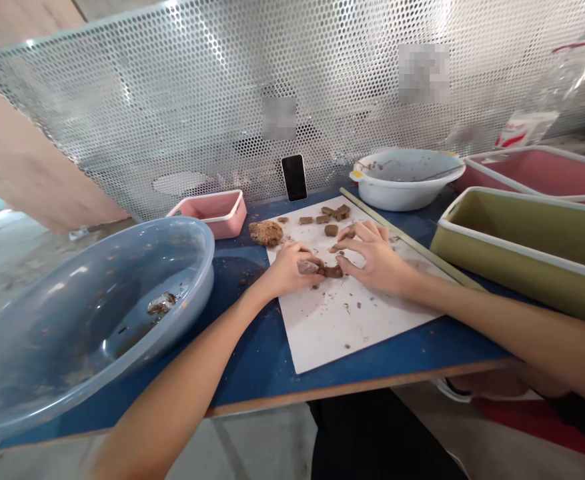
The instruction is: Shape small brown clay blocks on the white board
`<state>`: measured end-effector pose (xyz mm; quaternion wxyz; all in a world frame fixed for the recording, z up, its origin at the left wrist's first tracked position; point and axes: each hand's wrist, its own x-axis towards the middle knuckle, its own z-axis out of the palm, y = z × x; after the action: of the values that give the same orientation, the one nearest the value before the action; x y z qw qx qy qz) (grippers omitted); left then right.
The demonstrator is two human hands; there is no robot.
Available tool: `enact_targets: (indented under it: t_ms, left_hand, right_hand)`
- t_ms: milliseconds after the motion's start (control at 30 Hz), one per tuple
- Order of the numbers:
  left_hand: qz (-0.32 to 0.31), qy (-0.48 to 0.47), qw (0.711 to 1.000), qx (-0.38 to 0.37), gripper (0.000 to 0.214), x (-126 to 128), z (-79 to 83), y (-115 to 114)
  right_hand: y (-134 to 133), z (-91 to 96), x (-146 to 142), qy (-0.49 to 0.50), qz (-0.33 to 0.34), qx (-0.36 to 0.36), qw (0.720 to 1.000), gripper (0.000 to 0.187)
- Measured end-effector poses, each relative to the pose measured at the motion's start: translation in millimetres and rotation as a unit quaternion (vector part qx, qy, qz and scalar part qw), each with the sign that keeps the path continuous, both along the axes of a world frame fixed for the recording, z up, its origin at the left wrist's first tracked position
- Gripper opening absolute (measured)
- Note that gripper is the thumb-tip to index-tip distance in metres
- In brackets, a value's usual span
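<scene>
My left hand (295, 268) is closed at one end of a brown, clay-like piece (333, 272) lying on a white board (317, 333). A small greyish item shows by its fingers, too unclear to name. My right hand (375, 257) hovers at the other end of the piece, thumb close to it and the curved fingers apart. Beyond the hands, several small brown blocks (331, 230) lie on the board. A rough, crumbly brown lump (266, 233) sits at the board's far left edge. Dark crumbs are scattered over the white surface.
On the left stands a large blue basin (192, 320); behind it is a pink tray (232, 217). A phone (293, 179) leans against the perforated metal panel (182, 100). A white basin (397, 193), green trough (522, 260), pink trough (562, 170) and long strip (422, 250) are to the right.
</scene>
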<state>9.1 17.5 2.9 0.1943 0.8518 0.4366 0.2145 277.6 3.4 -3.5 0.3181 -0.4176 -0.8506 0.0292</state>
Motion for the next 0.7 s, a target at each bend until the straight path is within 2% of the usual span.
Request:
enact_targets:
  t_ms: [300, 700]
  left_hand:
    - [-0.004, -0.023, 1.000, -0.001, 0.029, -3, -11.9, 6]
    - [-0.007, -0.023, 1.000, 0.000, 0.033, -5, -9.4, 7]
  right_hand:
    - [5, -5.6, 1, 0.013, 0.000, 0.010, 1.000, 0.024]
    - [2, -2.1, 1, 0.007, 0.000, -0.007, 1.000, 0.024]
